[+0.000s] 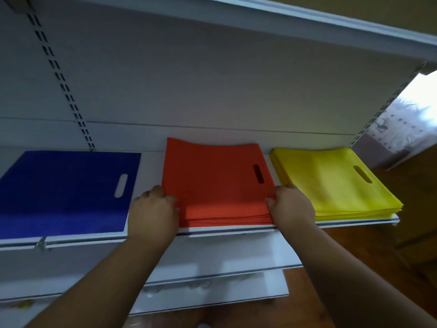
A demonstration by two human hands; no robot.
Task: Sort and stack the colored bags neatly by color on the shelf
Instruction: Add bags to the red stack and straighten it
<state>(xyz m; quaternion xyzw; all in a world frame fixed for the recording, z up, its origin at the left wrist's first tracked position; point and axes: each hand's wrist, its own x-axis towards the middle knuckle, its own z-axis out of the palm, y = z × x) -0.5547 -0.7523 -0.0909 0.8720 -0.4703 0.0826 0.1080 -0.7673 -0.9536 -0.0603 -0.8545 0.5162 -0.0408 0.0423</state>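
Note:
Three piles of flat bags with cut-out handles lie side by side on the white shelf (pixel 236 230). The orange-red stack (pixel 217 185) is in the middle, its far left corner curling up against the back panel. My left hand (pixel 153 209) grips the stack's near left corner and my right hand (pixel 292 204) grips its near right corner, fingers curled over the edges. A blue bag (pixel 63 192) lies flat to the left. A thick yellow stack (pixel 335 183) sits to the right, close to my right hand.
An upper shelf (pixel 307 22) overhangs the bags. Slotted uprights (pixel 61 81) run up the white back panel. Lower shelves (pixel 212 287) jut out below my forearms. The shelf's right end stops just past the yellow stack, with wooden floor (pixel 354 252) beyond.

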